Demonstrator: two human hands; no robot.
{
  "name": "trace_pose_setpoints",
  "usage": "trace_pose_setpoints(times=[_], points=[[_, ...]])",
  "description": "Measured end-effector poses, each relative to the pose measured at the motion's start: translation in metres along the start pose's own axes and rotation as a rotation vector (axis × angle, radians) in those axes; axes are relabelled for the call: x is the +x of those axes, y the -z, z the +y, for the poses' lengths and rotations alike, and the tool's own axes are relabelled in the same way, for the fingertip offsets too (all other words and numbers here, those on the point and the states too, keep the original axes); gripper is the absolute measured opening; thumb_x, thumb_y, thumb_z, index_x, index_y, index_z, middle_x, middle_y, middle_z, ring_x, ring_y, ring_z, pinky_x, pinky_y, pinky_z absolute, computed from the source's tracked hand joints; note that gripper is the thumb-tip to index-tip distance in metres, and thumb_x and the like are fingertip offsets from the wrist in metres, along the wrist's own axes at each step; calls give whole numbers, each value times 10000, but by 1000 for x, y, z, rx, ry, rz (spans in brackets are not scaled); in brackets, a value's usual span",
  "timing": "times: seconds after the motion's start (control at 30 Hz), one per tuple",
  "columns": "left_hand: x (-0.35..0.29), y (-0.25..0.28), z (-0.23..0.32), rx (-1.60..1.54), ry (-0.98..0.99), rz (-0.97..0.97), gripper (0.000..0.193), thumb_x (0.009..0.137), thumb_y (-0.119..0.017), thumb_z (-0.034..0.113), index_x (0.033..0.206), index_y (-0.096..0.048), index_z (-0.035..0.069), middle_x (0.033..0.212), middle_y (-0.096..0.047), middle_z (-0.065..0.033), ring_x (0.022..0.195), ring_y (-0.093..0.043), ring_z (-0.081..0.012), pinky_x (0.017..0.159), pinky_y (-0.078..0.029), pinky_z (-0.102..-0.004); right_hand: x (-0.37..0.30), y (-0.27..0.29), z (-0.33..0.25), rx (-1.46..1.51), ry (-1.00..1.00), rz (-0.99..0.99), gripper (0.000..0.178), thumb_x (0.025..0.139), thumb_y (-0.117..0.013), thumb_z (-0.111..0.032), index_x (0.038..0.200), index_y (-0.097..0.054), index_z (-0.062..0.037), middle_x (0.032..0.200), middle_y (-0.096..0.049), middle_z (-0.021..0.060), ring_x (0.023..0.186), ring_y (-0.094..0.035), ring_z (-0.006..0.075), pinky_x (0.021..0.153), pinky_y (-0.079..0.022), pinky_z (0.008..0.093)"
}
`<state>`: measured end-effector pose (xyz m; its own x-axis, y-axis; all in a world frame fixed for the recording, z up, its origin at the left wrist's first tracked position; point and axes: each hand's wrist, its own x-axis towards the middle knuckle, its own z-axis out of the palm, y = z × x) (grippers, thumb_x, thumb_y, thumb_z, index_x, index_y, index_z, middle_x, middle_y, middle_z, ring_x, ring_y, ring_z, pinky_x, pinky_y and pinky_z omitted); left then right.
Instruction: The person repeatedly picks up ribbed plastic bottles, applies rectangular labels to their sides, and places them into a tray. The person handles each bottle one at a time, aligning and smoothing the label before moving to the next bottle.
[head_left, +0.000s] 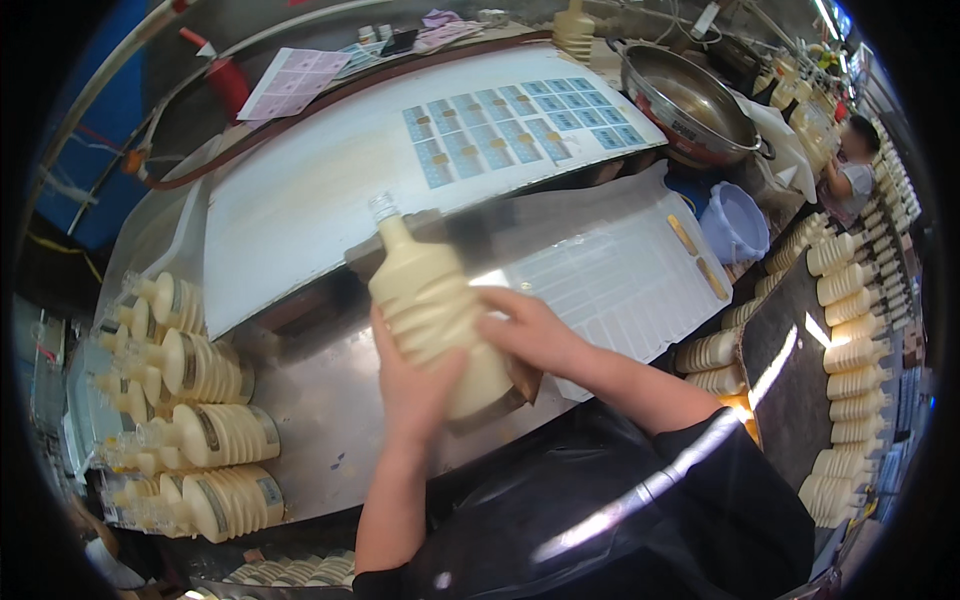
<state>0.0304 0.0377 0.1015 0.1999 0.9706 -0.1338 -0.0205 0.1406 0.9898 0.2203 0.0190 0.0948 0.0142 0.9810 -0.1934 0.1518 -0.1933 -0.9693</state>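
- Left hand [420, 395] curls round the near left flank of the bottle [425, 275]; right hand [525, 330], half open, grips its right side
- Bottle lies between both hands, neck pointing away, probably gripped at the body to keep it steady
- Labels [500, 125] sit in rows on the board [300, 190] beyond the hands, likely spread for easy reach
- Left of the hands, stacked bottles [205, 365] limit room
- Right of the hands: plastic sheet [620, 265], then bucket [735, 222]

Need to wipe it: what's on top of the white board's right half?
Rows of bluish labels lie on the white board there; the surface beneath them is covered and can't be seen.
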Motion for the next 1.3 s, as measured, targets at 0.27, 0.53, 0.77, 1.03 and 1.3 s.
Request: trace_pose_setpoints(times=[0.27, 0.53, 0.77, 1.03, 1.3], points=[[-1, -3, -15, -40, -52, 55, 1061, 776, -681, 130, 1644, -79, 30, 1577, -337, -196, 1424, -398, -303, 1188, -329, -419, -27, 65, 44, -512, 50, 160, 318, 934, -665, -293, 1114, -739, -40, 1028, -744, 178, 913, -713, 340, 815, -552, 404], [-20, -14, -20, 121, -97, 156, 1050, 749, -645, 160, 1643, -105, 50, 1609, -275, -181, 1449, -357, -325, 1205, -299, -450, -18, 142, 59, -944, -10, 231, 320, 944, -602, -203, 1216, -689, -57, 1141, -693, 177, 986, -680, 379, 861, -540, 475], [-15, -13, -32, 157, -173, 148, 1047, 755, -660, 224, 1639, -133, 28, 1608, -278, -192, 1457, -350, -326, 1206, -295, -454, -18, 189, 61, -833, 195, 627, 260, 919, -616, -158, 1144, -704, -61, 1090, -695, 167, 895, -693, 379, 804, -556, 471], [-18, -15, -30, 130, -165, 178, 1116, 766, -732, 343, 1641, -122, 17, 1613, -279, -203, 1458, -359, -323, 1198, -303, -444, 39, 208, 11, -916, 584, 741, 236, 890, -666, -95, 1121, -710, -71, 1035, -698, 114, 818, -700, 337, 696, -570, 410], [-20, -17, -23, 85, -137, 167, 1136, 750, -747, 317, 1644, -111, 23, 1616, -288, -203, 1452, -371, -319, 1195, -309, -431, 64, 169, 3, -978, 700, 574, 260, 881, -652, -68, 1137, -693, -81, 1037, -680, 96, 794, -695, 314, 664, -569, 398]])
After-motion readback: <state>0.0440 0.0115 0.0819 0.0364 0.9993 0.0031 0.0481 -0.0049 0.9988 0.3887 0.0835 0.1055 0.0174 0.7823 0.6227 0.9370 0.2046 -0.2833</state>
